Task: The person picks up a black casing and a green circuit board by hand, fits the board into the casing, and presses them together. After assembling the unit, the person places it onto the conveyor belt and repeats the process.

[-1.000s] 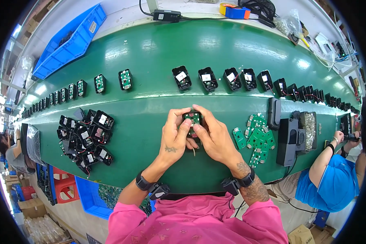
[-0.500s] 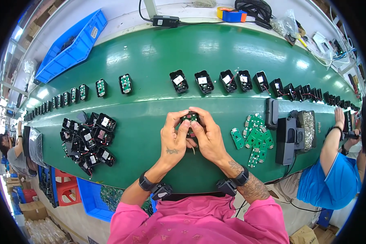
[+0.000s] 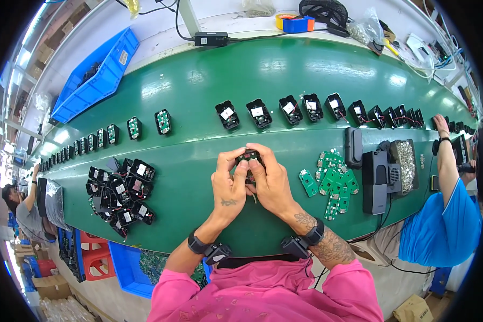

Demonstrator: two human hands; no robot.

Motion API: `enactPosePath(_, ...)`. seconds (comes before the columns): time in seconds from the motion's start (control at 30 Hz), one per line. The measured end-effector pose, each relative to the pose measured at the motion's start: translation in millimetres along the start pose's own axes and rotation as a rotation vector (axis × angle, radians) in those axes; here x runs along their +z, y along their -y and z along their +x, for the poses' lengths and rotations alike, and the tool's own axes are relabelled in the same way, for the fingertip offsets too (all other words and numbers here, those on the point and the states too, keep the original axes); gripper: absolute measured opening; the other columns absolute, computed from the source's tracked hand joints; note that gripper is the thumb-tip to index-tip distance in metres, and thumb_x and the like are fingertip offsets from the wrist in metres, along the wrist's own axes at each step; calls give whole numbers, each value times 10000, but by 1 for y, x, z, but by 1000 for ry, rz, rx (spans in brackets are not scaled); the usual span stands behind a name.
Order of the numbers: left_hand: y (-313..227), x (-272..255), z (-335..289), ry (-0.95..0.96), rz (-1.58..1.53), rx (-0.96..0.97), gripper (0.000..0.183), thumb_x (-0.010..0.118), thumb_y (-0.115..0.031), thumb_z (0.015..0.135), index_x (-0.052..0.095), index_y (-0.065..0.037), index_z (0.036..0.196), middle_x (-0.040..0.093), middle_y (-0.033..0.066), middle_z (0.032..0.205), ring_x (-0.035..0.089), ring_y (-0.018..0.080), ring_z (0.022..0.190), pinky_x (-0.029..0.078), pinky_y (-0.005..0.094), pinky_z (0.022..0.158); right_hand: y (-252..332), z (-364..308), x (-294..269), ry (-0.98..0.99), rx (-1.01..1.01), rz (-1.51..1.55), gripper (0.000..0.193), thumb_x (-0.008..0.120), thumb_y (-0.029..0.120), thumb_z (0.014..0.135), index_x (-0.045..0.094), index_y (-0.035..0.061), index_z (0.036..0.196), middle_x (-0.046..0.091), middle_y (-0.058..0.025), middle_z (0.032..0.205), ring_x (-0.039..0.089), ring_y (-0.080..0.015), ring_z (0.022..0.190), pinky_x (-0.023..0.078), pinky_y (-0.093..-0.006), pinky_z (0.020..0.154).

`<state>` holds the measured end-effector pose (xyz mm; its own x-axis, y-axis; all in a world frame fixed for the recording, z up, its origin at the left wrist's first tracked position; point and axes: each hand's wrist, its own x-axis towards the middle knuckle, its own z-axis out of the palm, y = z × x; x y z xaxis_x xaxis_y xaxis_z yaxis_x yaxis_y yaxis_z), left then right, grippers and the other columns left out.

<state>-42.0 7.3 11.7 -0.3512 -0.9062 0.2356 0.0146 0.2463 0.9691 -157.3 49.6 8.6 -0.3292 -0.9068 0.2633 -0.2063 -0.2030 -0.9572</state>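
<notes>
Above the middle of the bench, my left hand [image 3: 228,188] and my right hand [image 3: 272,188] are closed around a small black plastic housing [image 3: 249,155]. Both thumbs press side by side on its open face, and the fingers wrap its sides. Much of the housing is hidden by the hands, including what lies under the thumbs. A thin pale wire end pokes out below the fingers. To the left lies a heap of similar black housings [image 3: 120,188] with wires and white labels. Bare green circuit boards [image 3: 335,181] are piled to the right.
Rows of black housings [image 3: 259,113] and housings with boards fitted [image 3: 163,122] cross the green bench [image 3: 209,70]. A dark grey device [image 3: 374,182] and a box of small metal parts [image 3: 405,166] stand right. Blue bins [image 3: 94,80] and co-workers [image 3: 440,231] flank the bench.
The view has shifted slightly. Both hands keep their grip on the housing, thumbs still on its face. The right co-worker's arm has moved along the row; the left co-worker's arm is raised.
</notes>
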Motion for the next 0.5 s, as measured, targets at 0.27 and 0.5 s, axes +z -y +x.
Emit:
enactPosePath(0.27, 22, -68, 89, -206, 62, -210, 298, 432, -84, 1012, 477, -38, 1303, 604, 152, 1086, 650, 197, 516, 543, 259, 443, 4, 7, -31, -51, -79, -291, 198, 656, 107, 917, 664, -21, 1068, 621, -86, 843, 550, -132, 609, 451, -283, 574)
enactPosePath(0.5, 61, -102, 128, -275, 802, -4, 511, 518, -175, 991, 385, -36, 1464, 603, 269, 1221, 696, 341, 884, 551, 408, 775, 31, 25, -128, -321, -21, -471, 180, 659, 148, 936, 688, -22, 990, 633, -32, 765, 533, -83, 652, 418, -253, 577)
